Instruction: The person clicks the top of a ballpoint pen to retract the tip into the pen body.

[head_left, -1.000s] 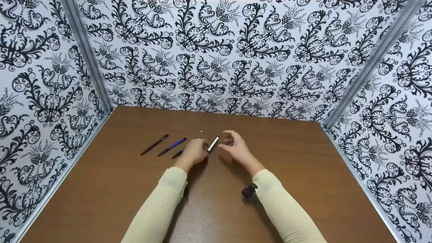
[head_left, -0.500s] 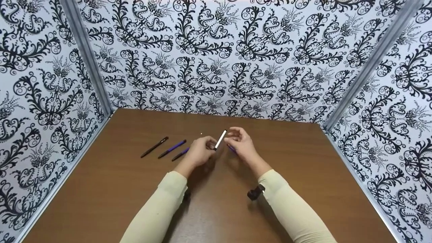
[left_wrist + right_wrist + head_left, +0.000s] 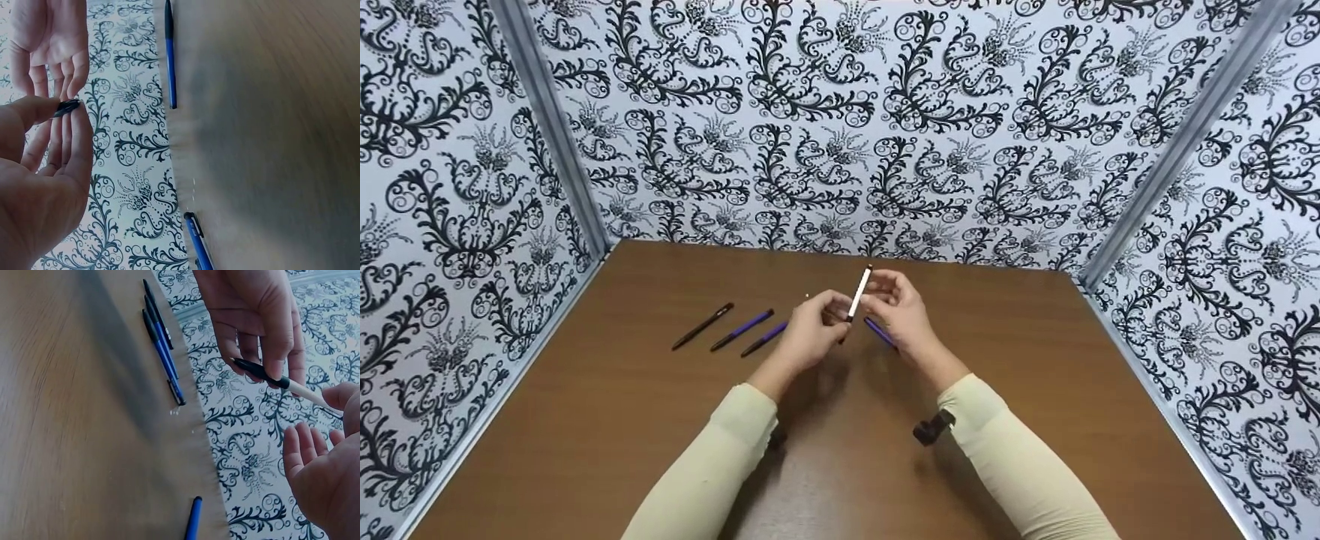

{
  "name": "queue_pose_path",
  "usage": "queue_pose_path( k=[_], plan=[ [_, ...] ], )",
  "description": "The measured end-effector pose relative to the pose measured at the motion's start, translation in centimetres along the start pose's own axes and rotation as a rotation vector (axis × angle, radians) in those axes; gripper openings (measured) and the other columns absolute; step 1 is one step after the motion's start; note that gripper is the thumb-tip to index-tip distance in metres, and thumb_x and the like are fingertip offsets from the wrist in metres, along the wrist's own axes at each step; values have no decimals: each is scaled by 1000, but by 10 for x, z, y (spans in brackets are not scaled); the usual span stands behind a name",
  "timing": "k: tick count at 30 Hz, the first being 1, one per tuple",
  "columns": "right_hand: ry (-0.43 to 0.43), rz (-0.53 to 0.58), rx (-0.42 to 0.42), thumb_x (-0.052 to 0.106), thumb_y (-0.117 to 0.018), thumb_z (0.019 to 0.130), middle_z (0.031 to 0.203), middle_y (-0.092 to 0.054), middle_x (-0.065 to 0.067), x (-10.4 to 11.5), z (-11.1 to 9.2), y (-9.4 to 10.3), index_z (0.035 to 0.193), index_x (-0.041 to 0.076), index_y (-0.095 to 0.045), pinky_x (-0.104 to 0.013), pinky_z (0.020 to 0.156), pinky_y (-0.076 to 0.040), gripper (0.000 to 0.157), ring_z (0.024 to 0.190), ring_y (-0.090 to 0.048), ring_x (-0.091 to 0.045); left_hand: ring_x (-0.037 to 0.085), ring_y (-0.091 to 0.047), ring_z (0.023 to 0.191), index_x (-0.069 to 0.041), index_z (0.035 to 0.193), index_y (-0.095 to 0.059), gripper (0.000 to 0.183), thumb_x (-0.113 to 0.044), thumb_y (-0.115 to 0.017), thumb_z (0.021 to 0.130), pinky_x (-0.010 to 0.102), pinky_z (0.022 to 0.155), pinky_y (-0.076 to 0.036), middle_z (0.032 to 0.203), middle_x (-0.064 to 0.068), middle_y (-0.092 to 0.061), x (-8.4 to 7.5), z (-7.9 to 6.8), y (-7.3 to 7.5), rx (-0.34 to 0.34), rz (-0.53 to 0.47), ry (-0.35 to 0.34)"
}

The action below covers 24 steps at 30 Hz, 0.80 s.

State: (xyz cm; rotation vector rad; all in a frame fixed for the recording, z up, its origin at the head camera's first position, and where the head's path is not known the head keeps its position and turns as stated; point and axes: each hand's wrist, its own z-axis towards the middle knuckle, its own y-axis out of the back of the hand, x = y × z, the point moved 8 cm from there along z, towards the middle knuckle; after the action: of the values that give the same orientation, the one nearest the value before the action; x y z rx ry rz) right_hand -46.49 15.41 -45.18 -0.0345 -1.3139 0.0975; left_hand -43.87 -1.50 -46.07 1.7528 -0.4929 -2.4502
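Observation:
My left hand point(image 3: 814, 326) pinches the black tip end of a white pen point(image 3: 859, 294) between thumb and fingers, raised and tilted over the table. The pen's white barrel slants up toward my right hand point(image 3: 904, 311). In the right wrist view the left hand point(image 3: 259, 326) grips the black section, while the right thumb overlaps the barrel's far end. The right fingers point(image 3: 304, 444) are loosely extended, a gap between them and the pen. A blue pen point(image 3: 880, 332) lies on the table just below the right hand. In the left wrist view the pen's black end point(image 3: 67, 107) shows at the left fingertips.
Left of the hands a black pen point(image 3: 703, 326) and two blue pens, one nearer point(image 3: 742, 330) the black pen and one point(image 3: 765, 339) beside the left hand, lie slanted in a row. Patterned wall panels point(image 3: 840, 135) enclose the brown table point(image 3: 840, 465) at back and sides.
The left hand has lifted the white pen from near the tabletop and carried it up and right. The right hand has shifted slightly right and away, its thumb now overlapping the pen.

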Motion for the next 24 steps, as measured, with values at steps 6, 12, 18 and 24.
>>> queue_pose_path(
  k=[6, 12, 18, 24],
  plan=[
    [54, 31, 12, -15, -75, 95, 117, -70, -14, 15, -1, -2, 138, -5, -61, -30, 88, -62, 46, 99, -70, -19, 20, -71, 94, -4, 125, -72, 32, 11, -74, 96, 32, 81, -63, 105, 9, -73, -6, -2, -3, 16, -92, -11],
    [77, 42, 18, -17, -72, 95, 116, -68, -12, 26, -3, -3, 140, -10, -58, -38, 93, -63, 47, 100, -69, -20, 21, -71, 95, -5, 125, -72, 31, 9, -74, 97, 32, 79, -62, 105, 10, -73, -10, -4, -7, 19, -124, -34],
    [99, 34, 25, -18, -73, 94, 117, -70, -11, 31, -2, -2, 142, -11, -57, -34, 93, -62, 51, 102, -68, -20, 20, -70, 93, -4, 125, -72, 33, 9, -74, 95, 31, 81, -60, 104, 11, -74, -8, -5, -12, 16, -137, -66],
    [138, 12, 24, -20, -74, 92, 115, -72, -13, 35, -2, -1, 138, -5, -63, -30, 92, -60, 50, 102, -69, -21, 19, -69, 92, -2, 124, -72, 34, 12, -74, 94, 29, 81, -59, 104, 13, -75, -9, -6, -16, 7, -146, -79]
  ],
)
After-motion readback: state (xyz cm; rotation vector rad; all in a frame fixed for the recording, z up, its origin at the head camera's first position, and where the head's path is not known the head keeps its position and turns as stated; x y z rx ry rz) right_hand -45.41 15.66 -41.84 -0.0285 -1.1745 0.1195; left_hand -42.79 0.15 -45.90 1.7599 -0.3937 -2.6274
